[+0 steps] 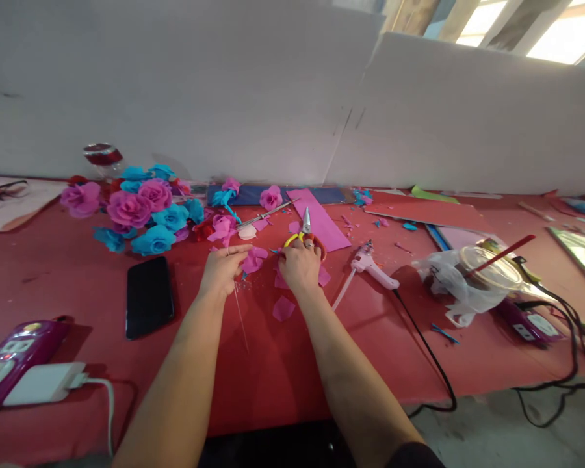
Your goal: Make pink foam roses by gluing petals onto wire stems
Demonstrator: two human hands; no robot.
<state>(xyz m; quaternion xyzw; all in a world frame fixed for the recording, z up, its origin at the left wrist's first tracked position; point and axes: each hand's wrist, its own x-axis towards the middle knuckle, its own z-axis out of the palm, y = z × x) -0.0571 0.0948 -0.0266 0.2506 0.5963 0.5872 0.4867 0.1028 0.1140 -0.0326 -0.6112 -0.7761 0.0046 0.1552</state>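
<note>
My left hand point(223, 268) pinches a pink paper petal piece point(252, 260) on a thin wire stem that runs down toward me. My right hand point(299, 265) rests fingers down on loose pink petals point(283, 308) on the red table point(273, 364), its fingers curled; what it holds is hidden. Yellow-handled scissors point(304, 231) lie just beyond the right hand, touching a pink paper strip point(318, 220). A white glue gun point(373, 268) lies to the right of that hand.
A bunch of finished pink and blue paper roses point(136, 211) sits at the back left. A black phone point(149, 296) lies left of my arm. A purple power strip with a white charger point(29, 364) is at the near left. A plastic bag with a cup point(472, 279) and cables lie right.
</note>
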